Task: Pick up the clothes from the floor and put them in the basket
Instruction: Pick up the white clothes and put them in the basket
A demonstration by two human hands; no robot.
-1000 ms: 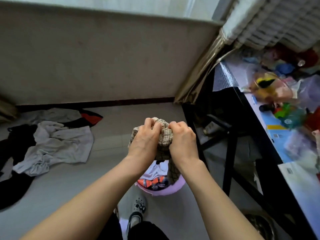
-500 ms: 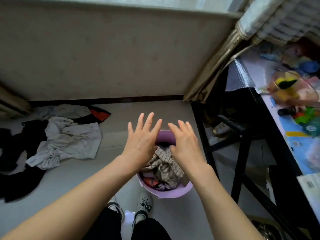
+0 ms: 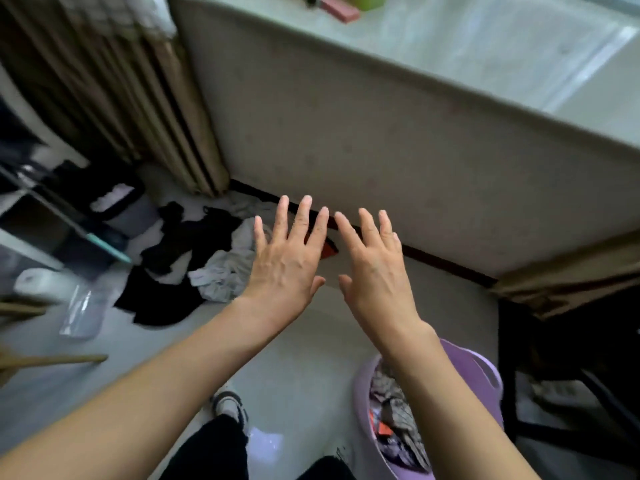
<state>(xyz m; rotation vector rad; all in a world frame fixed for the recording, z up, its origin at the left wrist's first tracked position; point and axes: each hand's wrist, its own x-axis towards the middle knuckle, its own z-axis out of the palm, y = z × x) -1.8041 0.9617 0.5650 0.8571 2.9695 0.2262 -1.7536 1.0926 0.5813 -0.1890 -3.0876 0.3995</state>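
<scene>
Black, white and grey clothes lie heaped on the pale floor left of centre, near the wall. A red garment peeks out between my hands. My left hand and my right hand are stretched forward with fingers spread and nothing in them, above the floor just right of the heap. The purple basket stands at lower right under my right forearm, with a checked cloth and other clothes inside.
Brown curtains hang at upper left and another at right. A dark table frame stands right of the basket. Shelving, a clear plastic box and wooden sticks sit at left. My shoes are below.
I let go of the checked cloth, which now lies in the basket. My hands opened and moved away from the basket toward the heap as the view swung left.
</scene>
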